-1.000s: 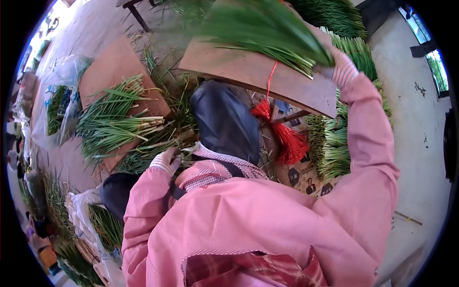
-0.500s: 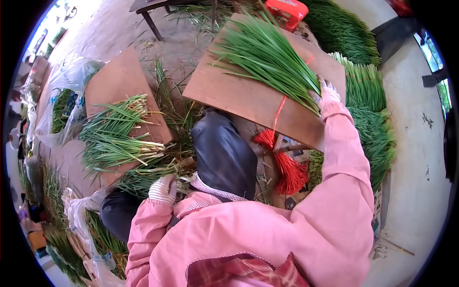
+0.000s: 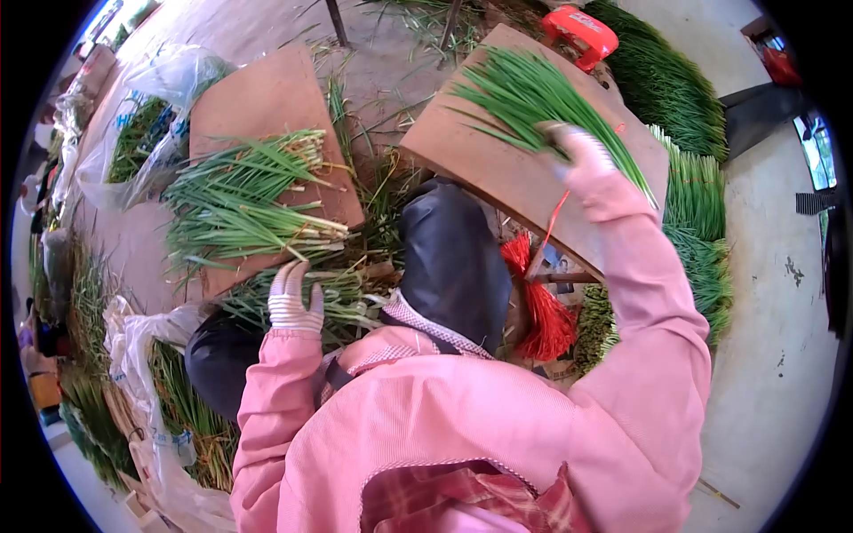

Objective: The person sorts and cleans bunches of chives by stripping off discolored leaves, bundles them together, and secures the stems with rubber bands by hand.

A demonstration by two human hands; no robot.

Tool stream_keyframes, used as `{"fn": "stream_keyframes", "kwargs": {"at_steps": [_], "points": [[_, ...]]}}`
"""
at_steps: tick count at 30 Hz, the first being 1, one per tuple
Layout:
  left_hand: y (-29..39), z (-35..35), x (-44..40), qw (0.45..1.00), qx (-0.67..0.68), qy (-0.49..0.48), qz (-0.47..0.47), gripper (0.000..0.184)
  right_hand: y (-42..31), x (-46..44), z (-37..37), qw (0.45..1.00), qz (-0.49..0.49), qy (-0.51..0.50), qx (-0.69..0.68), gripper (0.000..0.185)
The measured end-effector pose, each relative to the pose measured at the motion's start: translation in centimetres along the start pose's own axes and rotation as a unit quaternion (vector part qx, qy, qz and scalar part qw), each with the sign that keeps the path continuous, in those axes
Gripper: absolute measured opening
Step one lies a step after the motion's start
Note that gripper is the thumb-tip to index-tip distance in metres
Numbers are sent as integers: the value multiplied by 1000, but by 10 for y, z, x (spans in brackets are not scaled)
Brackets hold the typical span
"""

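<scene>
On the right board lies a bundle of long green chives, stem ends toward the lower right. My right hand, in a pale glove, is over the middle of this bundle; its fingers are smeared by motion, so their grip does not show. My left hand, in a striped glove, has its fingers apart and holds nothing. It is beside the loose chives at my lap, just below the pile of chives with pale stems on the left board.
Red ties hang below the right board, one strand lying over its edge. Stacked chive bundles line the wall at right. A red plastic stool stands behind the board. Plastic bags of greens lie at left.
My right hand has moved from the bundle's stem end up and left to its middle. My left hand has risen from my lap toward the left pile, fingers spreading. The view has shifted.
</scene>
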State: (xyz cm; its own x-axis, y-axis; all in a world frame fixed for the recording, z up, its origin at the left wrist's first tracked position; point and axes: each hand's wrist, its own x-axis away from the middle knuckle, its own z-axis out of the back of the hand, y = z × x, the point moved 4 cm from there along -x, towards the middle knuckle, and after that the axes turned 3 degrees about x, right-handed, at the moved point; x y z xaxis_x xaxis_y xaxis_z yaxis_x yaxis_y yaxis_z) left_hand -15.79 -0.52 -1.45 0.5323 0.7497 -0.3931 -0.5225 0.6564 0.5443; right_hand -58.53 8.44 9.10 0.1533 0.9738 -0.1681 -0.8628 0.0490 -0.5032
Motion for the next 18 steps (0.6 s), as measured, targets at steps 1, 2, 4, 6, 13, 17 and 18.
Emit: {"fn": "stream_keyframes", "kwargs": {"at_steps": [1, 2, 4, 6, 13, 17, 18], "points": [[-8, -7, 10, 1000, -2, -13, -2, 38, -9, -19, -46, 992, 53, -103, -55, 42], [-16, -15, 18, 997, -5, -59, 41, 41, -74, -28, -68, 982, -25, -176, 67, 37], [-29, -27, 43, 984, -35, -151, 89, 47, -137, -36, -112, 973, 148, -174, -21, 30], [-32, -27, 64, 926, -31, -318, 203, 55, -174, -50, -150, 953, 179, -246, -14, 24], [-45, -20, 83, 840, 76, -437, 312, 56, -120, -128, -228, 974, -14, -126, -187, 14], [-46, -15, 60, 870, 81, -408, 265, 45, -163, -101, -242, 957, 60, -172, -227, 13], [-48, -17, 54, 887, 94, -377, 249, 40, -175, -99, -242, 969, 91, -197, -121, 22]]}}
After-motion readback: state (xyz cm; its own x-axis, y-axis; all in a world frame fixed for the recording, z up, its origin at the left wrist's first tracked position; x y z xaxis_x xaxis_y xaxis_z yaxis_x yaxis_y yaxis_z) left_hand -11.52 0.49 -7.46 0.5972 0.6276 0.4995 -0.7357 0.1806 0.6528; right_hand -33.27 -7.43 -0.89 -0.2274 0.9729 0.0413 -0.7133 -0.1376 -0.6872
